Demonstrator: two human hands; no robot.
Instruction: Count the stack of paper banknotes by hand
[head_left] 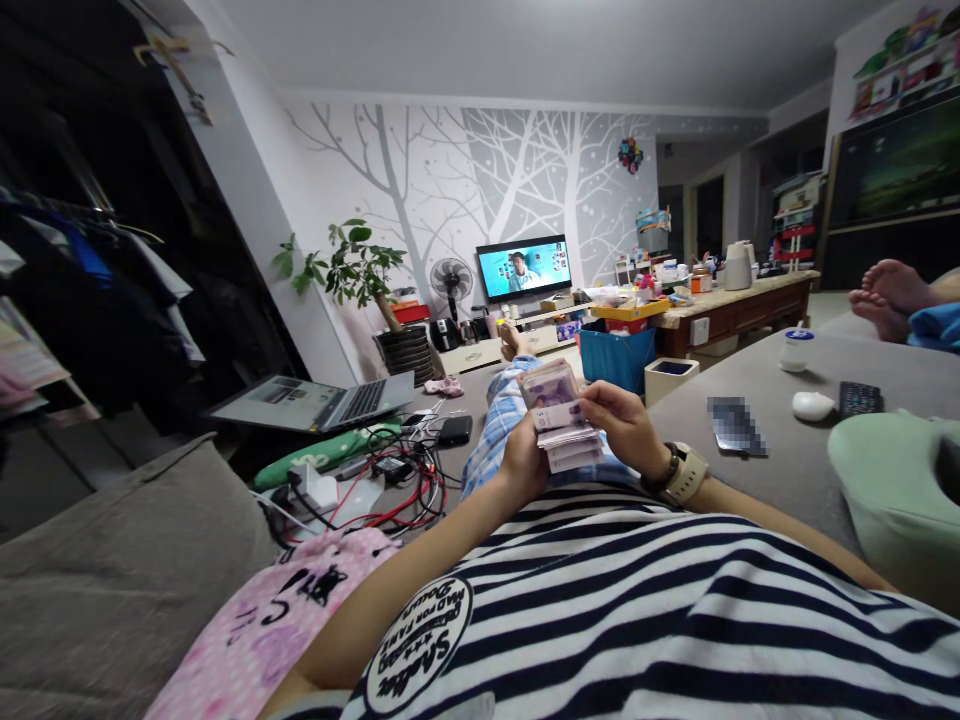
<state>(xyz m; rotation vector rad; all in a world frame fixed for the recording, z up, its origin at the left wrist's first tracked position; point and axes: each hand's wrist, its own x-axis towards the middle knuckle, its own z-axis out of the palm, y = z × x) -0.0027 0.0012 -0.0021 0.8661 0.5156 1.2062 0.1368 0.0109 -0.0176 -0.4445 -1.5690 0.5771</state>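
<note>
A stack of banknotes [555, 385] is held in front of my belly, above my legs in blue checked trousers [504, 400]. My left hand [523, 452] wraps round the left side of the stack, its thumb over the notes. Folded ends of several notes hang down below the fingers. At the right edge, my right hand [619, 420] pinches a note marked 5 between thumb and fingers. A pale watch [688, 474] and a dark bracelet are on my right wrist.
On the left lie a laptop [330, 402], a tangle of cables [409, 480] and a black box [454, 430]. To the right are a phone [736, 426], white mouse [812, 405], remote [859, 400], cup [796, 350] and green cushion [892, 490]. Another person's feet [892, 298] rest at far right.
</note>
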